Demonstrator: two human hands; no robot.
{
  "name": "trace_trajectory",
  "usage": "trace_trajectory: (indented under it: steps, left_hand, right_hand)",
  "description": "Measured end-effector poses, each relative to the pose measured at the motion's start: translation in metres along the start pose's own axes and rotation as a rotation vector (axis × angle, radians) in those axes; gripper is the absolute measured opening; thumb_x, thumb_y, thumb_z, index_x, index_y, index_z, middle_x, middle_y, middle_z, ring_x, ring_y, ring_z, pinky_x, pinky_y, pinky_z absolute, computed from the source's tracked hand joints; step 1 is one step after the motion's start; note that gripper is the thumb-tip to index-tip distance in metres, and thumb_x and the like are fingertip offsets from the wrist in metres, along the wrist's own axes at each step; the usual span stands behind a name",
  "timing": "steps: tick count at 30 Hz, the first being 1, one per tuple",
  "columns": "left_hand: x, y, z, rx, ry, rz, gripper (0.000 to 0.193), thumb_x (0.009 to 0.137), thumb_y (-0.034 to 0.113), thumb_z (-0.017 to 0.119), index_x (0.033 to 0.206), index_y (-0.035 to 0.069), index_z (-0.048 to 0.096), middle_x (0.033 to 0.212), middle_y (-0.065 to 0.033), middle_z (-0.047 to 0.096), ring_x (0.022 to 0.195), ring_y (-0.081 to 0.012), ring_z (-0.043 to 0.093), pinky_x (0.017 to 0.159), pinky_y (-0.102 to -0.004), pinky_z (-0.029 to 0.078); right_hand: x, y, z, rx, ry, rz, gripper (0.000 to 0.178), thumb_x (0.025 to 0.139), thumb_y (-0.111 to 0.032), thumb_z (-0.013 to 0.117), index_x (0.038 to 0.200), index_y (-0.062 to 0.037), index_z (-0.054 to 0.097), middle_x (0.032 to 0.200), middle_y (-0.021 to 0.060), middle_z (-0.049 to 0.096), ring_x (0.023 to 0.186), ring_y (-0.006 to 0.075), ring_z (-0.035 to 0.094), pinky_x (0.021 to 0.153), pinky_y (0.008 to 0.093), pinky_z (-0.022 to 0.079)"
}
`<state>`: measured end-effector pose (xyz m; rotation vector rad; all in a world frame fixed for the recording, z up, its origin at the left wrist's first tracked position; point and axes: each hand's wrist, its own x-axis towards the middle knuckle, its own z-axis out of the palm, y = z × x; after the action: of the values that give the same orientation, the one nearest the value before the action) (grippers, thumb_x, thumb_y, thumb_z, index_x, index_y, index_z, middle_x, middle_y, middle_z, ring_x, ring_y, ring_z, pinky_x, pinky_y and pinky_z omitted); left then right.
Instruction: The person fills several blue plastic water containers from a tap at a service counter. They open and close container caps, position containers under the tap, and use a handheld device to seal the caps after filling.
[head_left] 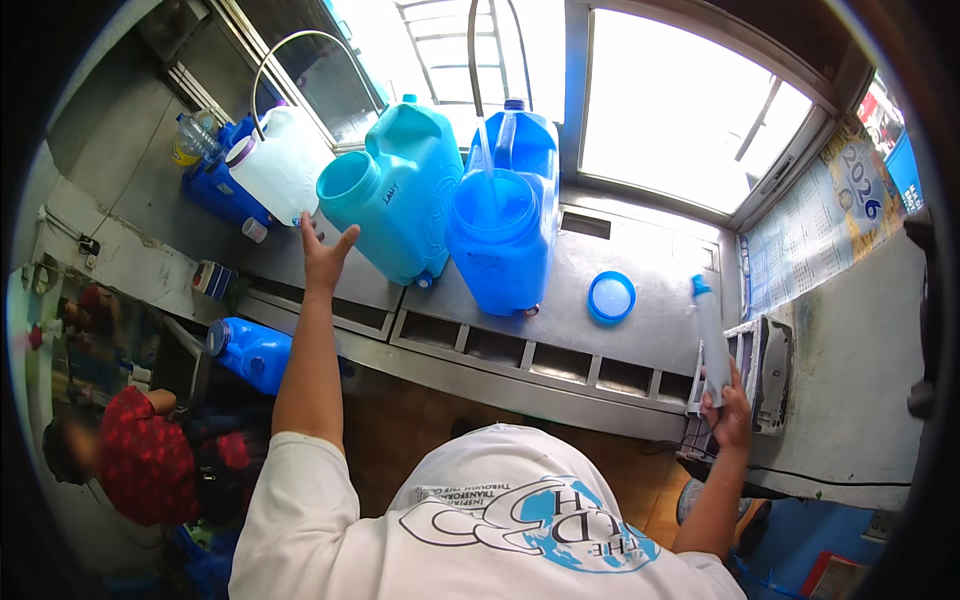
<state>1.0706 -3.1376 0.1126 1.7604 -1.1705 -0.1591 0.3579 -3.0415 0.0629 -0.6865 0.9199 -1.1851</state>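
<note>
My left hand (326, 256) is open, fingers apart, beside a teal water jug (410, 200) with an uncapped wide mouth. Its fingertips are close to the small tap of a white water jug (285, 160); whether they touch is unclear. In my right hand (733, 408) is a long whitish tube with a blue tip (712, 335), held upright over the counter's right end. An uncapped blue water jug (510, 255) stands to the right of the teal one, with a hose (476, 60) hanging above and a clear stream or tube running into its mouth.
A blue round lid (612, 297) lies on the steel counter (570, 345), whose front has slots. More blue jugs (262, 355) are at the left. A person in a red shirt (147, 455) is at lower left. A grey device (772, 375) stands by the right wall.
</note>
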Motion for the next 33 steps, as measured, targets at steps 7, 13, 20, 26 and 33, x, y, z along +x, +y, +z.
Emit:
trace_trajectory:
  steps: [7,13,20,26,33]
  left_hand:
    - [0.065,0.023,0.029,0.21,0.021,-0.033,0.142,0.049,0.067,0.085,0.151,0.002,0.011,0.146,-0.0276,0.035,0.136,-0.0388,0.036,0.112,-0.0431,0.033]
    - [0.073,0.021,0.032,0.131,0.135,-0.092,0.137,0.05,0.059,0.088,0.151,0.004,0.012,0.138,-0.0261,0.046,0.126,-0.0386,0.049,0.107,-0.0406,0.041]
    - [0.07,0.024,0.019,0.164,0.103,-0.097,0.135,0.052,0.06,0.087,0.151,0.005,0.013,0.139,-0.0276,0.044,0.127,-0.0399,0.048,0.106,-0.0427,0.042]
    - [0.077,-0.011,-0.015,0.105,0.024,0.059,0.142,0.05,0.066,0.085,0.152,0.007,0.005,0.143,-0.0271,0.038,0.131,-0.0402,0.042,0.108,-0.0458,0.039]
    - [0.086,-0.016,-0.01,-0.207,-0.154,0.033,0.14,0.054,0.061,0.086,0.152,0.007,0.002,0.145,-0.026,0.034,0.134,-0.0377,0.039,0.108,-0.0456,0.04]
  right_hand:
    - [-0.023,-0.042,-0.059,-0.03,0.31,-0.171,0.066,0.09,-0.016,0.063,0.148,-0.0176,0.032,0.127,0.005,0.053,0.086,0.0148,0.059,0.066,0.0251,0.055]
    - [-0.001,-0.041,-0.109,0.043,0.551,-0.223,0.052,0.092,-0.019,0.062,0.14,-0.0126,0.043,0.118,0.0031,0.057,0.087,0.0146,0.062,0.067,0.0241,0.055]
    - [0.014,-0.035,-0.208,-1.354,1.063,-0.197,0.047,0.089,-0.026,0.064,0.128,-0.0022,0.053,0.111,0.0142,0.065,0.093,0.0302,0.066,0.075,0.0371,0.052]
    - [0.03,-0.021,-0.115,-1.668,1.25,-0.499,0.049,0.083,-0.02,0.066,0.127,-0.0026,0.054,0.124,0.0236,0.057,0.117,0.0384,0.053,0.1,0.0443,0.041]
    - [0.084,0.123,0.056,-1.42,0.611,-0.189,0.037,0.082,-0.021,0.066,0.115,-0.0049,0.062,0.112,0.0176,0.061,0.109,0.0342,0.057,0.096,0.0414,0.045]
